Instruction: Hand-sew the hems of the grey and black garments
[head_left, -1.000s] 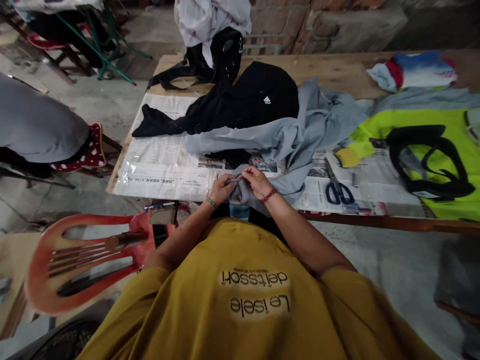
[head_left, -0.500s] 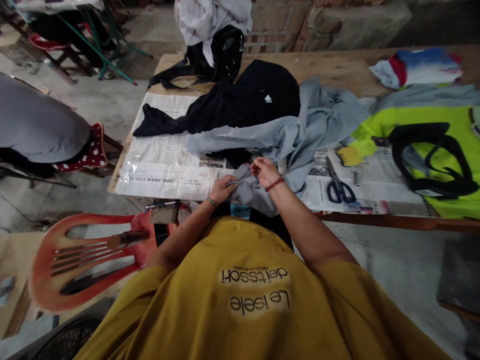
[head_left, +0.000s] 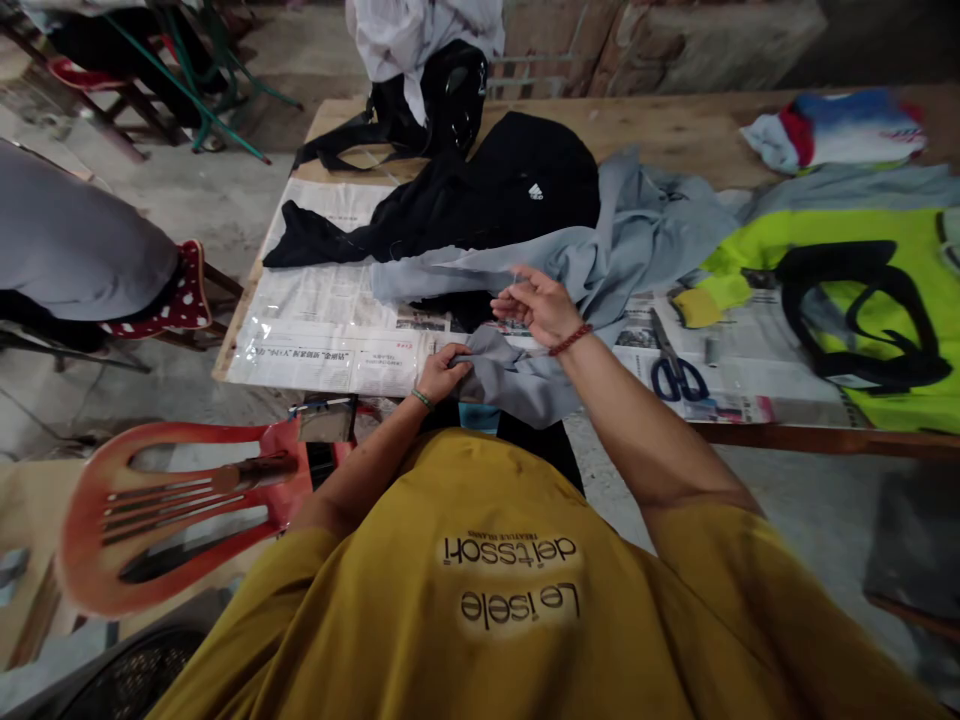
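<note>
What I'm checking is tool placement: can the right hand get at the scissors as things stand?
Probably yes: the scissors lie uncovered on newspaper, right of the right hand, with just grey cloth between. Whether that hand holds something, I cannot tell.

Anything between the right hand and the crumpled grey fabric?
Nothing visible. The right hand hovers above the crumpled grey fabric, whose edge the left hand pinches. The dark-blue-handled scissors lie farther right, outside that gap.
</note>
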